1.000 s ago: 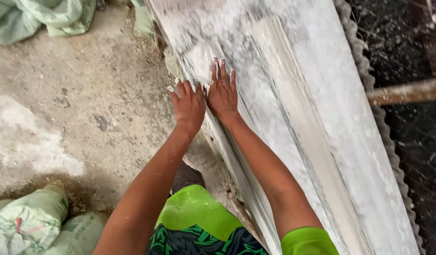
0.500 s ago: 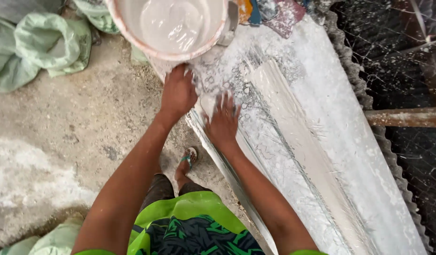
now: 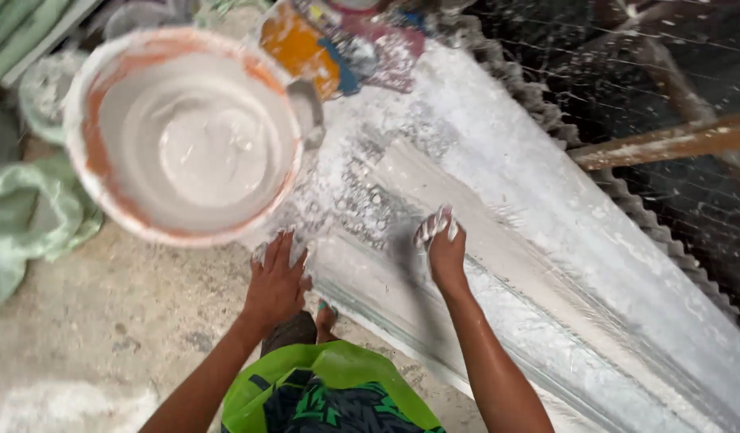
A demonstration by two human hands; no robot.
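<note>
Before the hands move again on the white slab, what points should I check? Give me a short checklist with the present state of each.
1. Left hand rests flat at the near edge of the long white slab: ok.
2. Right hand is on the slab, its fingers coated white: ok.
3. Both hands are free, holding nothing: ok.
4. Bucket with pale liquid is close to the left hand: ok.
5. Bucket stands steady: cannot tell, it is blurred.
6. Slab surface is evenly covered: not ok, the patch near the bucket looks rough and speckled.
</note>
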